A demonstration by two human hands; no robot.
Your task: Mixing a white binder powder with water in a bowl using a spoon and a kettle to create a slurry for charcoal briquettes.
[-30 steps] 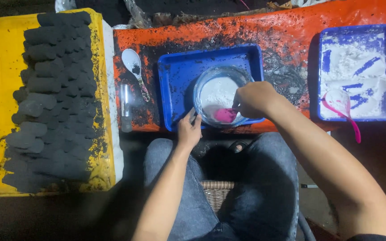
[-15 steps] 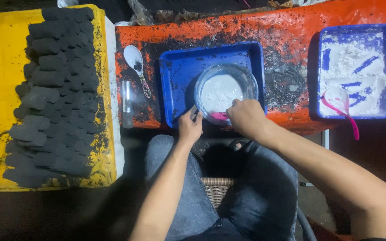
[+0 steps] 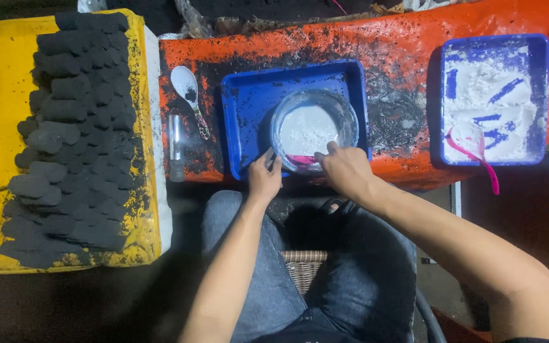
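Probably a makeshift workshop: rows of charcoal briquettes (image 3: 71, 140).

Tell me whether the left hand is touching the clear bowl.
Touching. The head view shows the left hand with its fingertips against the near rim of the clear bowl.

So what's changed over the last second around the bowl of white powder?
The right hand drew back from over the bowl to its near rim, where the pink thing lies; whether it grips it is hidden. The left hand stayed at the bowl's near-left edge. The blue tray, white spoon and dark briquettes are unmoved.
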